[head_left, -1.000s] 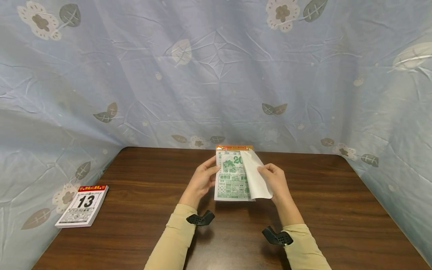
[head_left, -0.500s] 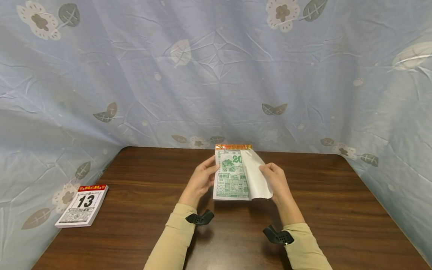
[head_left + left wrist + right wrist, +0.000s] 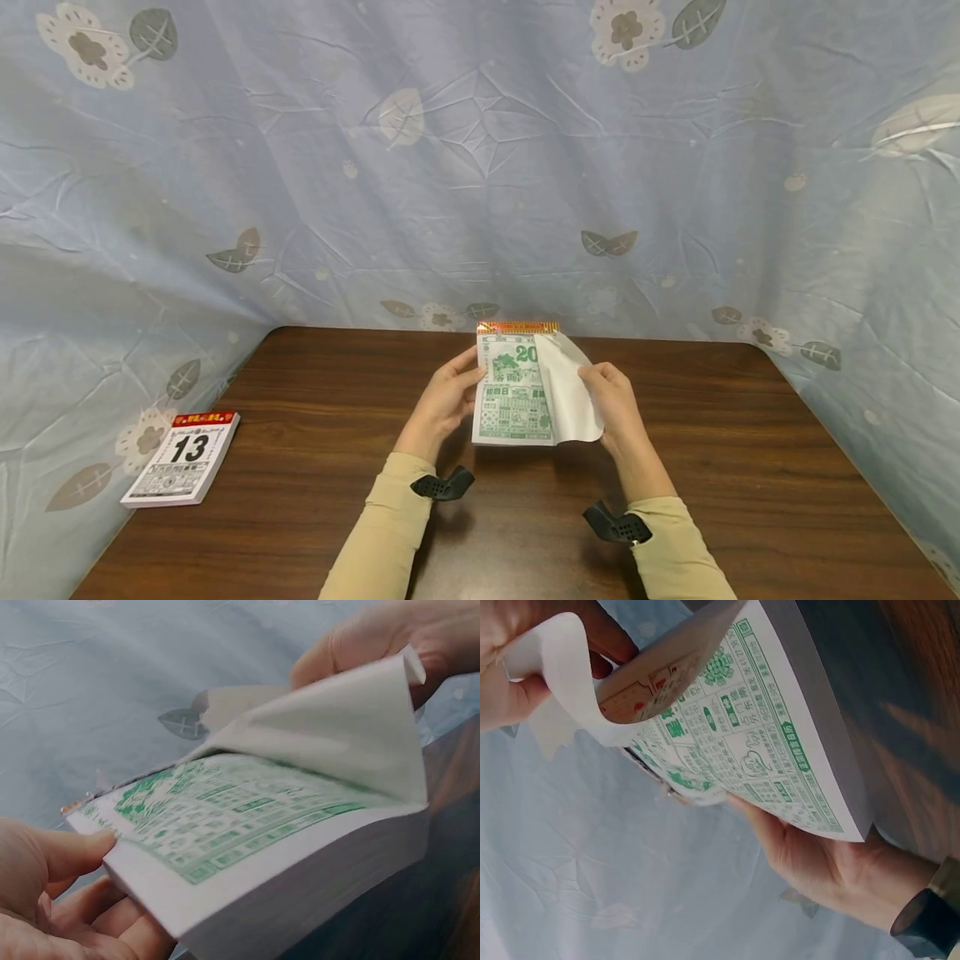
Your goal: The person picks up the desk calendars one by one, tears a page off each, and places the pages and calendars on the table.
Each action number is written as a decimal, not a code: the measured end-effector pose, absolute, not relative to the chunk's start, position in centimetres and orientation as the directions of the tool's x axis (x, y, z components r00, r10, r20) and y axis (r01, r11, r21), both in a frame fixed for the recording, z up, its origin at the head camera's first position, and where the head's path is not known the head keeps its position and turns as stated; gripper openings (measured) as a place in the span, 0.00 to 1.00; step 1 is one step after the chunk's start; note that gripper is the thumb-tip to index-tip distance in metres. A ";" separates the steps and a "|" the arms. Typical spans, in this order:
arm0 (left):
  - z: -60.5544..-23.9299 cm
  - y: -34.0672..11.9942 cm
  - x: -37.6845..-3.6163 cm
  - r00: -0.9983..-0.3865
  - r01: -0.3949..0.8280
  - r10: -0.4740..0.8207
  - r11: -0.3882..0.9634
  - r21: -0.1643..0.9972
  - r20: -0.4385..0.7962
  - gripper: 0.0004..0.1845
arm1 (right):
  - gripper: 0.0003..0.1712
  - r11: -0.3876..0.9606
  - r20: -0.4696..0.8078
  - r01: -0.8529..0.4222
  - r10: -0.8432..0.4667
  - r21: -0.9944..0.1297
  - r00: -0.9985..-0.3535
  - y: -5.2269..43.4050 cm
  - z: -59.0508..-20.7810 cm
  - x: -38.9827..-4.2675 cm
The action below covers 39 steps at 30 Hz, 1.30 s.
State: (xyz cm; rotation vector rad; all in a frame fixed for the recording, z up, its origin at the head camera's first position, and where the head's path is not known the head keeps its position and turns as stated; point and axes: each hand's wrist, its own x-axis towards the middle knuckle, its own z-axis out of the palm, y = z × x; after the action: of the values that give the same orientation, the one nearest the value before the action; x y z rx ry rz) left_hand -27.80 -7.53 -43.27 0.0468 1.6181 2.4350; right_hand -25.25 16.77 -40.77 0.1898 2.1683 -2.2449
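My left hand (image 3: 442, 404) grips a thick tear-off calendar (image 3: 513, 400) by its left edge, thumb on the front and fingers beneath. Green print and a large "20" show on its front, under a red and yellow header (image 3: 517, 327). My right hand (image 3: 617, 404) pinches the right edge of the top page (image 3: 567, 392), which is folded back to show a whitish side. That page (image 3: 330, 727) still joins the pad near the header in the left wrist view. Orange-red print shows on the curled page (image 3: 656, 679) in the right wrist view.
A second calendar (image 3: 183, 458), with a red header and a black "13", lies at the left edge of the dark wooden table (image 3: 337, 375). A pale blue floral cloth (image 3: 480, 167) hangs behind the table and along both sides.
The calendar and the lifted page have shifted very slightly to the left. Both hands keep the same hold, and the page stays folded back about as far.
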 end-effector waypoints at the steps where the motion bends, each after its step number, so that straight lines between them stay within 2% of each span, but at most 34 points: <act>1: -43.2 -7.7 -27.8 -0.975 -0.162 0.202 -0.367 0.916 -0.092 0.26 | 0.11 -0.011 -0.095 0.095 0.077 -0.995 -0.992 16.8 -40.7 -25.2; 5: -43.1 -8.2 -27.8 -0.972 -0.157 0.222 -0.352 0.923 -0.080 0.26 | 0.13 0.144 -0.064 0.073 0.064 -0.987 -0.996 17.1 -40.5 -25.2; 8: -43.0 -8.5 -27.9 -0.966 -0.158 0.248 -0.344 0.926 -0.073 0.26 | 0.14 0.205 -0.051 0.057 0.033 -0.977 -0.998 17.3 -40.4 -25.2; 16: -43.1 -8.6 -27.8 -0.943 -0.154 0.327 -0.281 0.947 -0.056 0.26 | 0.18 0.181 -0.055 0.053 -0.001 -0.982 -0.999 17.4 -40.6 -25.2; 25: -43.3 -8.3 -27.7 -0.932 -0.135 0.361 -0.260 0.956 -0.034 0.27 | 0.29 0.156 -0.139 0.130 -0.050 -0.979 -0.989 17.5 -40.5 -25.4; 39: -43.5 -7.9 -27.8 -0.938 -0.127 0.347 -0.270 0.954 -0.027 0.26 | 0.16 0.117 -0.112 0.122 0.093 -0.986 -0.989 16.9 -40.9 -25.5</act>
State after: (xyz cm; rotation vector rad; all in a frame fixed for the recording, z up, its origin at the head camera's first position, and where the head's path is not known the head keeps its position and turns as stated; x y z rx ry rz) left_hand -27.77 -7.94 -43.47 0.2694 1.6813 2.2739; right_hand -25.46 16.91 -40.92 0.2246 2.3315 -2.0604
